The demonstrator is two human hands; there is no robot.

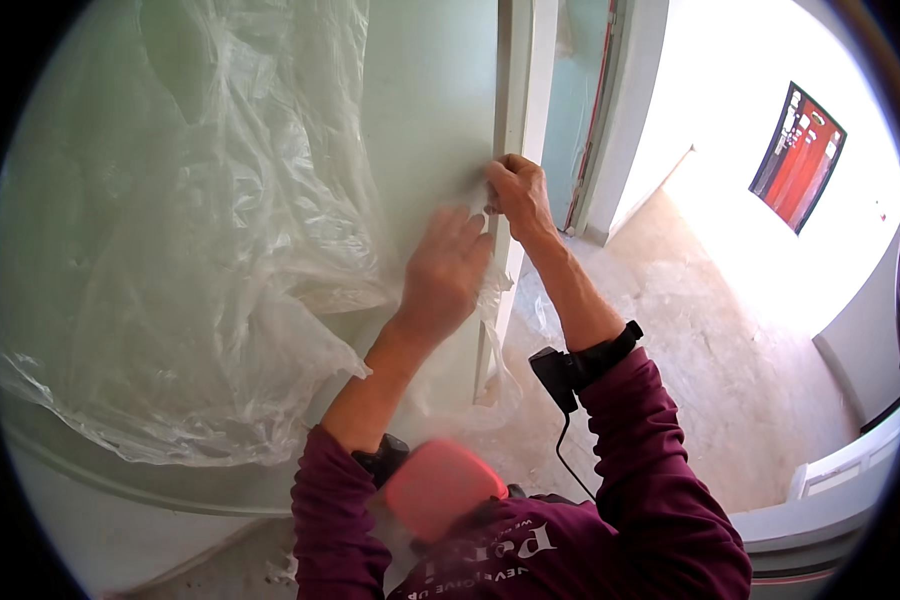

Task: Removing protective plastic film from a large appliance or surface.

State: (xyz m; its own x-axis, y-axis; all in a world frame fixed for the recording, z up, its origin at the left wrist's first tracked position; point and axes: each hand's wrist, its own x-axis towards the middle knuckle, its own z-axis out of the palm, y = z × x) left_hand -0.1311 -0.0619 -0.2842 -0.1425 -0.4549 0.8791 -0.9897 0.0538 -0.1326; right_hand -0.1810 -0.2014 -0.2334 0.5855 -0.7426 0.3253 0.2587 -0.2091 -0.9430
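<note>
A large pale green panel, which looks like a door leaf (431, 97), stands before me, partly covered by loose, crumpled clear plastic film (270, 187). My right hand (521, 191) is at the panel's vertical edge, its fingers pinched together on what seems to be a bit of the film. Just left of it and lower, my left hand (446, 274) lies over the panel with its fingers extended and blurred by motion. Its palm side is hidden. A torn strip of film (504, 367) hangs below my hands along the edge.
Right of the panel edge runs a white frame (521, 82), with another pale green panel (576, 97) beyond. Dusty concrete floor (705, 300) extends to the right. A red, dark-framed board (799, 157) is on the white wall. A blurred red object (444, 487) is close to my chest.
</note>
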